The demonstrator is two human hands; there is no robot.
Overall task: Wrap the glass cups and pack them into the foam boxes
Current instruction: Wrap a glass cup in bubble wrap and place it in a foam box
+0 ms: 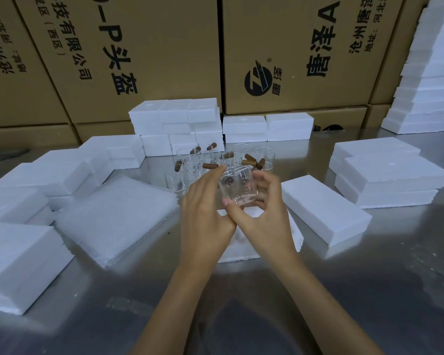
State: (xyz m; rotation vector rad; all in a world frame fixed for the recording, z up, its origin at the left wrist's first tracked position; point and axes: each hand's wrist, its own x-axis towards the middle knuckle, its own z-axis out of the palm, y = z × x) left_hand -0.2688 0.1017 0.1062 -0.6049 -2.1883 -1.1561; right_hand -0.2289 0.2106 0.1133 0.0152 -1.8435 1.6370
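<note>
Steel worktable (369, 290), reflective, walled at the back by big printed cardboard cartons (292, 47). Nearest, at 8 o'clock: stack of foam boxes (18, 257) at the table edge. Centre: both hands raised over an open foam box (244, 249), mostly hidden under the wrists. Right hand (264, 213) has fingers and thumb curled round a clear glass cup (237, 187), held tilted just above that box; left hand (207, 208) has fingers nearly straight, laid flat against the cup's left side, not wrapped round it. At 9 o'clock of the hands: pile of white foam wrap sheets (116, 216), lying flat, edge close to the left wrist. At 3 o'clock: single closed foam block (323, 208), just beside the open box; further right, stack of foam lids (387, 175). Directly behind the hands at 12 o'clock: cluster of unwrapped glass cups with brown wooden handles (210, 160), packed close together, partly blocked by the fingers. Behind those, more foam boxes (180, 124) stacked against the cartons. Far 2 o'clock: tall foam tower (431, 80) at the frame edge.
</note>
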